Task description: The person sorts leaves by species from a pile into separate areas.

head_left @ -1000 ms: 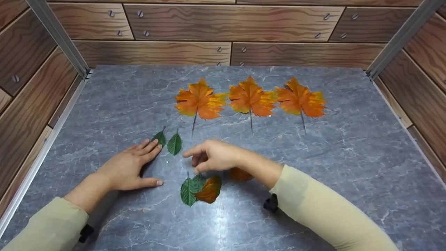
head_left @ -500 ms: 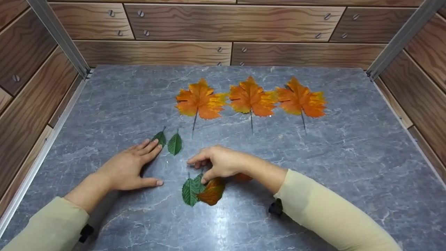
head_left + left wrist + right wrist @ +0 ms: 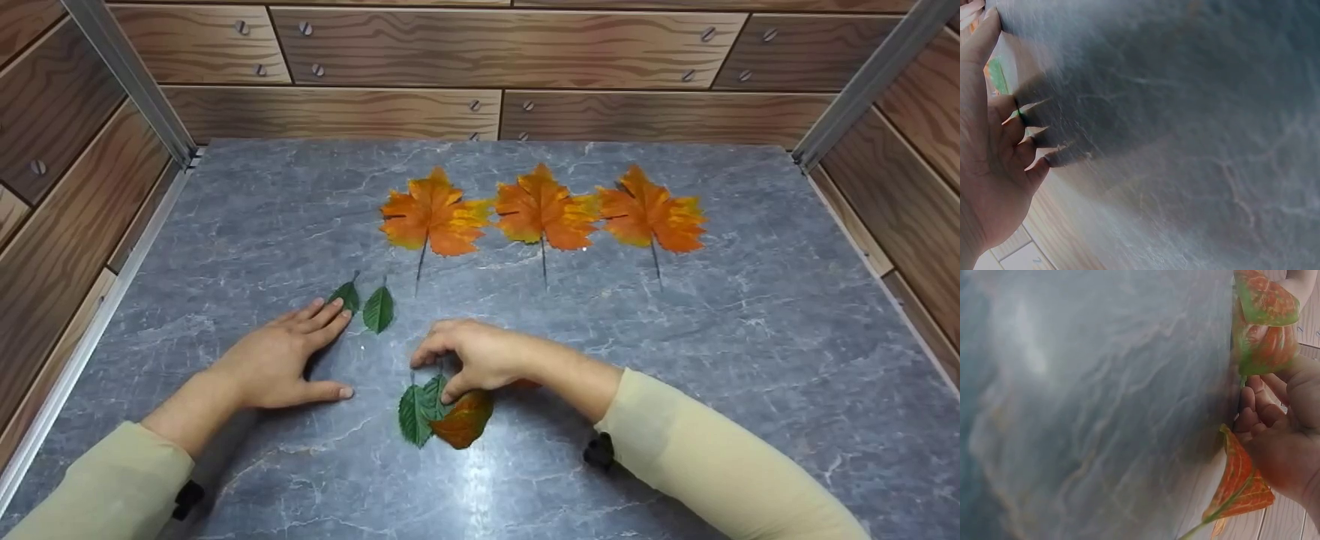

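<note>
We see the left hand (image 3: 274, 364) laid flat on the grey marbled table (image 3: 772, 337), palm down, fingers extended and thumb spread, grasping nothing. Its fingertips rest on the outer green leaf (image 3: 346, 297) and hide the lower part of it. Just right of that lies the inner green leaf (image 3: 378, 309), uncovered, its stem pointing away from us.

Nearer to us, the right hand (image 3: 484, 356) bends over a small cluster, its thumb against the leaves. Its fingers are bent, but we cannot tell whether they pinch anything. The cluster has a left green leaf (image 3: 413, 417), a right green leaf (image 3: 433, 397) partly behind the thumb, and a reddish-brown leaf (image 3: 466, 424) overlapping its neighbour. Another orange leaf (image 3: 1241, 481) is almost wholly blocked in the head view by the right hand and wrist; the right wrist view shows more of it, with its pale green stem.

Farther back, well apart from both hands, three orange maple leaves (image 3: 544, 211) lie in a row, edges meeting or nearly so, dark stems towards us. Wood-patterned walls (image 3: 510, 49) enclose the table, with a metal post (image 3: 124, 75) at each back corner. Black devices (image 3: 600, 451) sit at the cuffs of our pale sleeves (image 3: 720, 450).
</note>
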`<state>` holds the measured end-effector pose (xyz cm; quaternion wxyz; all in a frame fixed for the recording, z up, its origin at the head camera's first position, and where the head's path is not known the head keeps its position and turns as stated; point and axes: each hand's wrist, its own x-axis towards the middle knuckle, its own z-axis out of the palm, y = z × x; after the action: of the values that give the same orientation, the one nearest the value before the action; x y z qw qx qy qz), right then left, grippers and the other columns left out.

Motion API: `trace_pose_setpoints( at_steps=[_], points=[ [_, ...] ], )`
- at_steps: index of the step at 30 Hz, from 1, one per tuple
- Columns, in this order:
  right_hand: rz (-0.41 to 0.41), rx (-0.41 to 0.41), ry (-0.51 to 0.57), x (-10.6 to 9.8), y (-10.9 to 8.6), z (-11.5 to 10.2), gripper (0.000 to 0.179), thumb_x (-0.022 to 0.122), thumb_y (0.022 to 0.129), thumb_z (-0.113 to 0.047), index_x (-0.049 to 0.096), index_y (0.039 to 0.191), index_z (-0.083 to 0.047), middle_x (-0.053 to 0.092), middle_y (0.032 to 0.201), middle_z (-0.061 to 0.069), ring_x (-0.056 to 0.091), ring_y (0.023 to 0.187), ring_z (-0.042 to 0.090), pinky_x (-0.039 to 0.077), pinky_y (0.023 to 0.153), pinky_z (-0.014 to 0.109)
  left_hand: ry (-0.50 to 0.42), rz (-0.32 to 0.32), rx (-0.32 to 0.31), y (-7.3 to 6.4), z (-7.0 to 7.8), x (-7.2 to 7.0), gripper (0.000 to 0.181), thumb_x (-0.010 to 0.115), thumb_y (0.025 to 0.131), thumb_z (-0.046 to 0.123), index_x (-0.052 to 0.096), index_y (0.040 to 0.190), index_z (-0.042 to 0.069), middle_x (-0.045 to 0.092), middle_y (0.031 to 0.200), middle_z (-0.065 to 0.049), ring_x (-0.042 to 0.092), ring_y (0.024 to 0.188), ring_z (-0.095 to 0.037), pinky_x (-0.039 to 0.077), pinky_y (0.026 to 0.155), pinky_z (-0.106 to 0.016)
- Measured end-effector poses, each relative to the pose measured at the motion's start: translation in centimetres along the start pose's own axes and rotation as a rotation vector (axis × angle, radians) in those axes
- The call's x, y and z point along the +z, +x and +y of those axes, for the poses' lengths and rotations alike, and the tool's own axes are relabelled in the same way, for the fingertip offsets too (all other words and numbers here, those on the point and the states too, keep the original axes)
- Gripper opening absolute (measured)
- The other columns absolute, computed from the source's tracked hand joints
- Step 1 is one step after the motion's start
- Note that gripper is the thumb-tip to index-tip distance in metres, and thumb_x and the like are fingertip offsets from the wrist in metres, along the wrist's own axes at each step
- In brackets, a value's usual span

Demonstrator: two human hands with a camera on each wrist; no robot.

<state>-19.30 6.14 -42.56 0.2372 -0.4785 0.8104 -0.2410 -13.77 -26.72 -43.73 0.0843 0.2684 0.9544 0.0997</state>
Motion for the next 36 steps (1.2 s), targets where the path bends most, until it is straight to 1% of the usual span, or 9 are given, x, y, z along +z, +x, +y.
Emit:
trace_pose_setpoints(
  at_steps=[9,17,27,36],
  points=[
    [0.011,-0.049,-0.001,-0.10,-0.11,0.24,0.050,0.093,0.082,-0.015,0.074,0.129,-0.011,0.068,0.121,0.006,0.063,0.114,0.022,0.050,0.102,0.031,0.006,0.007,0.003,0.04,0.00,0.06,0.107,0.059,0.092,0.080,0.035,0.166,0.006,0.028,0.172,-0.016,0.026,0.157,-0.043,0.028,0.124,-0.061],
    [0.004,-0.043,-0.007,-0.04,-0.13,0.21,0.043,0.092,0.084,-0.015,0.076,0.123,-0.012,0.067,0.121,0.005,0.062,0.113,0.021,0.049,0.100,0.030,0.006,-0.002,-0.004,0.03,0.06,-0.01,0.108,0.059,0.092,0.080,0.034,0.166,0.006,0.028,0.172,-0.015,0.025,0.158,-0.042,0.028,0.124,-0.062],
    [-0.003,-0.070,0.017,-0.10,-0.19,0.48,0.032,0.090,0.087,-0.012,0.078,0.118,-0.012,0.066,0.123,0.005,0.061,0.117,0.021,0.048,0.104,0.029,0.010,0.001,-0.003,0.04,0.02,0.07,0.108,0.058,0.092,0.081,0.034,0.167,0.007,0.027,0.172,-0.015,0.025,0.158,-0.042,0.028,0.124,-0.062],
    [-0.006,-0.083,0.014,-0.14,-0.26,0.55,0.030,0.089,0.088,-0.011,0.078,0.117,-0.011,0.065,0.122,0.005,0.061,0.118,0.021,0.048,0.106,0.030,0.006,0.006,0.002,0.02,0.01,0.12,0.108,0.059,0.092,0.081,0.034,0.166,0.006,0.028,0.172,-0.015,0.025,0.158,-0.042,0.028,0.124,-0.062]
  ],
)
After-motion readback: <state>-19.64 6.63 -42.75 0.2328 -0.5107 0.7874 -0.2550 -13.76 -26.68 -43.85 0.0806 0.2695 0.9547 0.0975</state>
